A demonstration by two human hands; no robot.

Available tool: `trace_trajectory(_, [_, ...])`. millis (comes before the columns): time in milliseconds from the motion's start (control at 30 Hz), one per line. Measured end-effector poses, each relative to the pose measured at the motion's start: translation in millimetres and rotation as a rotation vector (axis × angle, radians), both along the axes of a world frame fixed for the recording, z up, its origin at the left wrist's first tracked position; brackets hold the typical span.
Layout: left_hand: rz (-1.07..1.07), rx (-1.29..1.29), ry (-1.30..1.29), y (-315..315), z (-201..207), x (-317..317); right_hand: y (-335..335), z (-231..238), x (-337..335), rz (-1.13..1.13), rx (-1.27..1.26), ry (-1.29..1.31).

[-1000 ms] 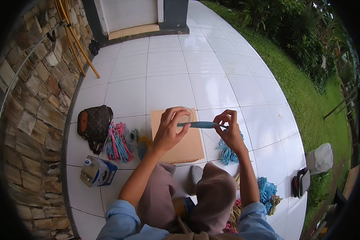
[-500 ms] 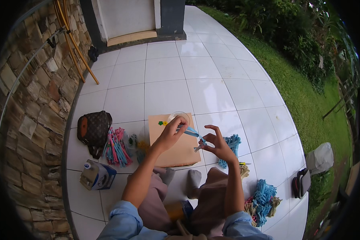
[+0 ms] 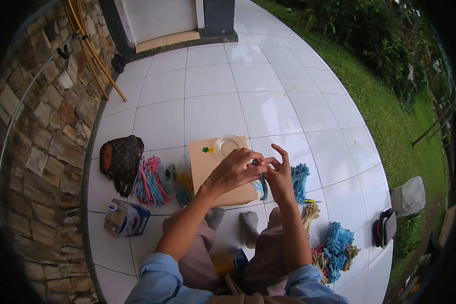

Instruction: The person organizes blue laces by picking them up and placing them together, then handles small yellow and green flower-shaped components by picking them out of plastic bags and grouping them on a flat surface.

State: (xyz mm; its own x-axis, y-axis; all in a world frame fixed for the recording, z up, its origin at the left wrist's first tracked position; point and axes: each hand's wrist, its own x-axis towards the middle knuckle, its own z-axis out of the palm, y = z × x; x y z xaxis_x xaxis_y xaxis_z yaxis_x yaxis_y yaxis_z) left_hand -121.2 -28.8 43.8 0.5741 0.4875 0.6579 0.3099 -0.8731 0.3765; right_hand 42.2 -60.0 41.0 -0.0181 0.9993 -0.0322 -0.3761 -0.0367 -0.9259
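Observation:
A light-blue fabric strip (image 3: 263, 188), looped and hanging, is between my two hands above a tan board (image 3: 203, 164). My left hand (image 3: 234, 169) has its fingertips pinched on the strip's upper part. Right beside it, my right hand (image 3: 279, 180) pinches the strip between thumb and fingers, with one finger raised. The fingertips meet, so the exact grip is partly hidden. On the board's far edge stands a clear round bowl (image 3: 228, 143), next to a small green flower-shaped piece (image 3: 205, 150) and a yellow one (image 3: 211, 150).
To the left lie a brown patterned bag (image 3: 120, 159), pink and blue strips (image 3: 151, 182) and a metal can (image 3: 126, 219). Blue bundles (image 3: 300, 182), a yellow-handled tool (image 3: 311, 201), beige bundles (image 3: 309, 217) and more blue bundles (image 3: 337, 248) lie right, on white tiles (image 3: 213, 111).
Both hands have come together; the strip, formerly stretched between them, now hangs in a loop. My left hand moved right and nearer, uncovering the bowl.

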Motion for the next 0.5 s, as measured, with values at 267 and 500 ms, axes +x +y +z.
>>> trace_trajectory(267, [-0.019,0.031,0.047,1,-1,3,4,6,19,0.162,-0.226,0.288])
trace_trajectory(500, [0.268,-0.27,-0.397,9,3,-5,13,10,41,0.125,0.045,-0.131])
